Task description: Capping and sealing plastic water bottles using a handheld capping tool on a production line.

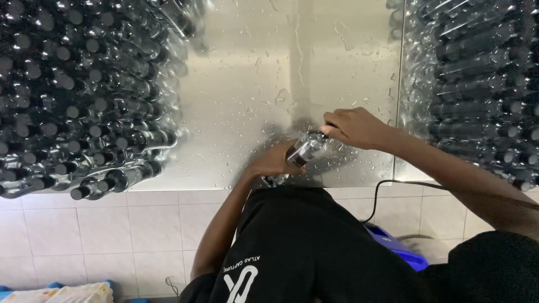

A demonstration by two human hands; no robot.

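Observation:
My right hand [355, 127] grips the upper end of a clear plastic bottle [307, 148] that lies tilted over the front edge of a wet steel table [252, 78]. The bottle's dark cap end points toward me. Below it, my left hand [273, 164] is closed around the bottle's lower end, with a small shiny piece showing under the fingers at the table edge. Both hands touch the same bottle.
A large heap of clear dark-capped bottles [84, 95] covers the table's left side, another heap [477, 84] fills the right. A black cable [387, 191] hangs off the front edge toward a blue object [401, 249] on the white tiled floor.

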